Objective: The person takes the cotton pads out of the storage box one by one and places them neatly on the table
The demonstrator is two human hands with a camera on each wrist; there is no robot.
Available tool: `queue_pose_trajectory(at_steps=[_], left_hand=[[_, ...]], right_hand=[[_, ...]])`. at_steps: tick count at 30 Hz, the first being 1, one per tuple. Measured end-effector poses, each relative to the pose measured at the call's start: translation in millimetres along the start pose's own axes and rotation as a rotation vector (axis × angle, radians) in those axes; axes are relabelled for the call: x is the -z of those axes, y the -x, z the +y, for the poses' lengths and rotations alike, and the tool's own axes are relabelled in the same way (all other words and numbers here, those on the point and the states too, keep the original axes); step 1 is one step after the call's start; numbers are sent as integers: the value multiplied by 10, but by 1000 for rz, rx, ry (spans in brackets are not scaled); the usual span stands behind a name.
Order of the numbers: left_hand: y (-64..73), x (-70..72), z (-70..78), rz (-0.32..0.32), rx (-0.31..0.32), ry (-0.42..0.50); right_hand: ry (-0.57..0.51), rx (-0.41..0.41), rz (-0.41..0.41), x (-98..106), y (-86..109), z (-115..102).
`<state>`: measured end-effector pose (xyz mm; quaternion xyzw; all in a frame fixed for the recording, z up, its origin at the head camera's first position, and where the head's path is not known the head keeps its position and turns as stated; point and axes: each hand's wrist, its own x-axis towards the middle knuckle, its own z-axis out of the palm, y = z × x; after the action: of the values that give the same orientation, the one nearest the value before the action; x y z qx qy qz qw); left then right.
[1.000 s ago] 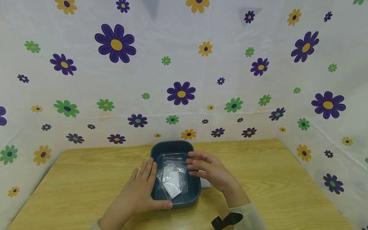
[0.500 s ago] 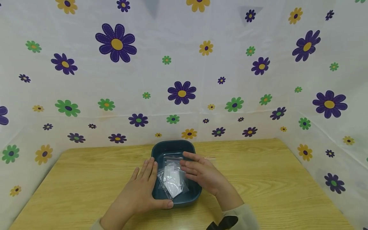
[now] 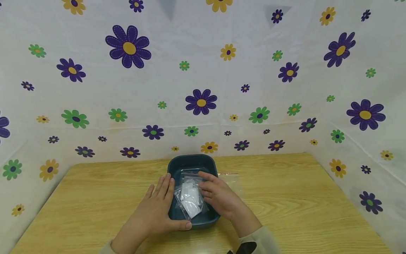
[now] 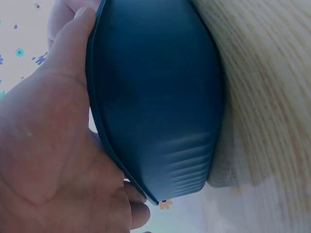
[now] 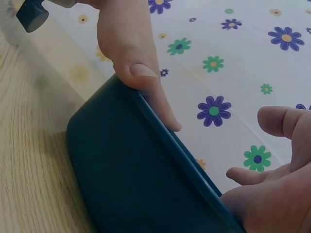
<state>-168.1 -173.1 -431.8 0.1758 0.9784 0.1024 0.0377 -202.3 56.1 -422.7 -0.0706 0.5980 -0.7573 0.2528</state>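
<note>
A dark teal plastic tub [image 3: 191, 160] stands on the table, with clear zip bags [image 3: 191, 199] of flat white contents lying overlapped inside. My left hand [image 3: 155, 211] rests along the tub's left rim with fingers straight, its thumb over the near corner; the left wrist view shows the palm [image 4: 53, 141] against the rim. My right hand [image 3: 220, 195] reaches across the right rim, fingers loosely bent above the bags. In the right wrist view its thumb and fingers stand apart with nothing visible between them. Whether those fingertips touch a bag cannot be told.
Another clear bag [image 3: 233, 179] lies on the wooden table [image 3: 295, 204] right of the tub, partly behind my right hand. A white flower-printed cloth [image 3: 171, 81] hangs behind and at both sides of the table.
My right hand has moved left and inward over the tub. The clear bag on the table, with its seal line, now shows beside it. My left hand and the tub look still.
</note>
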Motion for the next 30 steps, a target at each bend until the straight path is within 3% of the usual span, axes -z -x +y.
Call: queue_pose_trajectory(at_steps=[9,16,19,23,27,30], left_hand=[[-5,29,15,0,-14,12],[-6,35,15,-19,1,15],[-8,36,17,-22,2,19],[-7,39,11,-19,-3,14],[-2,39,8,-7,-9,8],[-1,33,8,-5,-11,8]], right_hand=[[11,-38,-12,-12,-19,8],[27,-16,-35,-21,-32,31],[163,18,-71,-60,-24,51],[475,72,-78,-161,7,82],[772,126,-15,-255,32,98],[889,202,43,-272,46,88]])
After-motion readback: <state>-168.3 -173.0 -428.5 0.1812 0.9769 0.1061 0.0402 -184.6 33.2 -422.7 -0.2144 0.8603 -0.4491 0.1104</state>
